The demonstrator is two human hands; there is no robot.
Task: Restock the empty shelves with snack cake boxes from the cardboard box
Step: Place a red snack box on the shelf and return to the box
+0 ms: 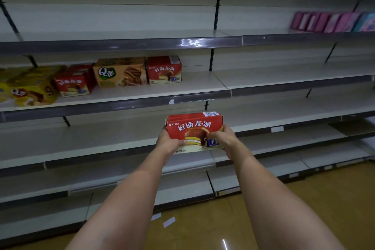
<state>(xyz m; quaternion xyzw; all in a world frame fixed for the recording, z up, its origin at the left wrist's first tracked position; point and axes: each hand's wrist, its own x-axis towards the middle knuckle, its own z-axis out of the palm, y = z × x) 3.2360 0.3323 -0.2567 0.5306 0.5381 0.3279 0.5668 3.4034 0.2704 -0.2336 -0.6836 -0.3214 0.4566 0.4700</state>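
A red snack cake box (194,128) with a chocolate pie picture is held upright in front of the shelving. My left hand (169,142) grips its left side and my right hand (226,138) grips its right side, thumbs over the front. On the shelf (203,85) above stand a matching red box (164,70), a tan cake box (120,72), another red box (74,83) and yellow boxes (30,87). The cardboard box is out of view.
Bare white shelves (101,140) run across the unit at several heights, with dark price rails along their fronts. Pink packs (332,22) stand on the upper shelf at far right. Two paper slips (163,219) lie on the tan floor (304,199) below.
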